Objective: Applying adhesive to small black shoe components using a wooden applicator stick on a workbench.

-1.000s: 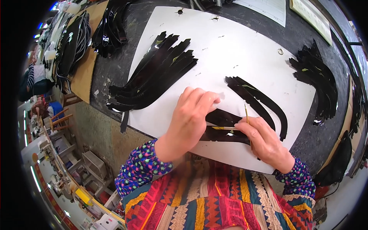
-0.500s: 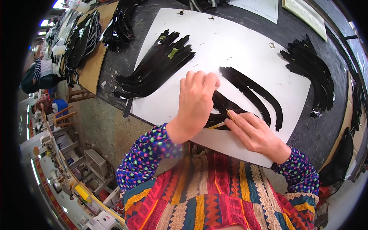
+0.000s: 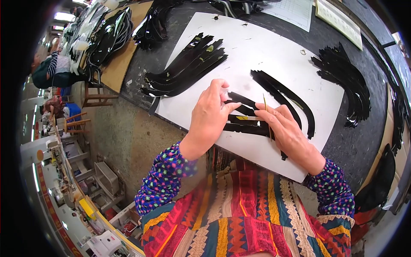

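Observation:
My left hand [image 3: 209, 115] pinches the end of a black strip [image 3: 242, 99] between thumb and fingers, just above the white board [image 3: 242, 47]. My right hand [image 3: 289, 130] is closed around a thin yellowish stick [image 3: 265, 102], its fingertips at the same strip's other end. Below the fingers lies another black strip [image 3: 244, 128]. Between the hands shows a narrow pale piece with a yellow end [image 3: 242, 118]; whether it is held I cannot tell. Two curved black strips [image 3: 295, 99] rest to the right, and a fanned bundle of black strips [image 3: 188, 66] to the left.
Another bundle of black strips [image 3: 349, 83] lies at the board's right edge, with more black pieces [image 3: 155, 23] at the far left. A paper sheet [image 3: 293, 13] and a booklet [image 3: 338, 19] are at the back. Left of the table, a wooden stool [image 3: 96, 97] stands on the floor.
My left hand has lowered slightly and now grips a strip's end. The right hand has moved up, and the stick in it now points upward. The view has shifted a little.

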{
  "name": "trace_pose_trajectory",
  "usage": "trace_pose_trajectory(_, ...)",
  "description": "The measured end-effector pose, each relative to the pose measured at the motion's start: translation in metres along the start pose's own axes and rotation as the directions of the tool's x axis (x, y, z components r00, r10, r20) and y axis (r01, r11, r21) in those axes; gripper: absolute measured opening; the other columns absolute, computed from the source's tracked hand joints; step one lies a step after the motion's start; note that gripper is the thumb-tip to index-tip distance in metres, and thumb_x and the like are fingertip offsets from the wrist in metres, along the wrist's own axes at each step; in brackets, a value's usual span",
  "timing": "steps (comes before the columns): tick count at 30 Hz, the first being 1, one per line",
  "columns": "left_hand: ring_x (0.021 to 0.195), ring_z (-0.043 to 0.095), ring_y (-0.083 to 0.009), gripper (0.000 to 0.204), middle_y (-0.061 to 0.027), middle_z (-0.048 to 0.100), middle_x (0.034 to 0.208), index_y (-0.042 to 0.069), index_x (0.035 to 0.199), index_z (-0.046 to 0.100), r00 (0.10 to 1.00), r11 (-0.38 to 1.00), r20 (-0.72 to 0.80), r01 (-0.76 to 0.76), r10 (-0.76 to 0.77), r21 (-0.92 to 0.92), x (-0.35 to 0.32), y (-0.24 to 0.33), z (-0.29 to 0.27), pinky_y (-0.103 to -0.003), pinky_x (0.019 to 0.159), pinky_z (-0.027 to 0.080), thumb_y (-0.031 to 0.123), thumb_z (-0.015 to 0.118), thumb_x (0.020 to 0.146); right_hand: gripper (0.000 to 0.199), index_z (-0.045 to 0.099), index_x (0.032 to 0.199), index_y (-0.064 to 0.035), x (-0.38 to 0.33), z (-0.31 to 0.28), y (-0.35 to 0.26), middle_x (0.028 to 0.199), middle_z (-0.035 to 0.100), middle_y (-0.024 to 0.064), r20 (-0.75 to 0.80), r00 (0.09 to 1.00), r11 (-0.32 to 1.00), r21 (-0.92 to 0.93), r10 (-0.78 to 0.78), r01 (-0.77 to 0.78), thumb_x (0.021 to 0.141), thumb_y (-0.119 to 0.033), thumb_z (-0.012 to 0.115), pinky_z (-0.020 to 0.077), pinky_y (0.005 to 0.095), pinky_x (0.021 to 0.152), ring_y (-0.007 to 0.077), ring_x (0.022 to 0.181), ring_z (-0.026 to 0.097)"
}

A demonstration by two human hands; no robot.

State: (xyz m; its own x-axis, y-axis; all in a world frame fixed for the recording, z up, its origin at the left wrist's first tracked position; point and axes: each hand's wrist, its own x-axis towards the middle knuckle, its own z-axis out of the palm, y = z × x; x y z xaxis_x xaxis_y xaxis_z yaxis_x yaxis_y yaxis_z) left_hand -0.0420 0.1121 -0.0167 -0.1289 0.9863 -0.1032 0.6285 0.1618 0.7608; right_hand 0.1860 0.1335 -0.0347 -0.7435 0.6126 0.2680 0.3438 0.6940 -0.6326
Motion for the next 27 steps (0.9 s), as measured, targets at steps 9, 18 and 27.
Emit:
trace_pose_trajectory(9, 0.064, 0.056, -0.0211, 0.039, -0.0067, 0.055, 0.074, 0.008, 0.106, 0.052, 0.979, 0.989, -0.137, -0.151, 0.149, -0.005, -0.032, 0.002, -0.005, -0.034, 0.060, 0.048, 0.001, 0.078, 0.078, 0.052, 0.054, 0.125, 0.0013, 0.001, 0.006, 0.000, 0.135, 0.059, 0.0164, -0.019, 1.000, 0.998, -0.057, -0.008, 0.007, 0.074, 0.013, 0.060, 0.0511, 0.0384, 0.086, 0.0321, 0.096, 0.056)
trace_pose_trajectory(18, 0.091, 0.056, -0.0291, 0.006, -0.0069, 0.063, 0.087, 0.007, 0.090, 0.065, 0.987, 0.984, 0.038, -0.156, 0.153, 0.081, -0.005, -0.016, -0.004, -0.041, 0.082, 0.045, 0.007, 0.068, 0.085, 0.043, 0.057, 0.119, 0.0021, -0.002, 0.006, 0.002, 0.125, 0.063, 0.0175, -0.136, 0.990, 0.996, -0.088, 0.022, -0.034, 0.077, 0.011, 0.059, 0.0510, 0.0387, 0.086, 0.0329, 0.096, 0.058)
trace_pose_trajectory(27, 0.096, 0.052, -0.0233, 0.022, -0.0022, 0.054, 0.093, 0.014, 0.104, 0.071, 0.940, 0.914, 0.052, -0.339, 0.336, 0.223, -0.020, -0.015, -0.006, -0.041, 0.090, 0.035, 0.004, 0.067, 0.084, 0.021, 0.064, 0.108, 0.0017, -0.010, -0.037, -0.004, 0.104, 0.067, 0.0136, -0.284, 0.877, 0.912, 0.256, 0.387, -0.320, 0.090, 0.012, 0.058, 0.0508, 0.0289, 0.074, 0.0230, 0.084, 0.063)
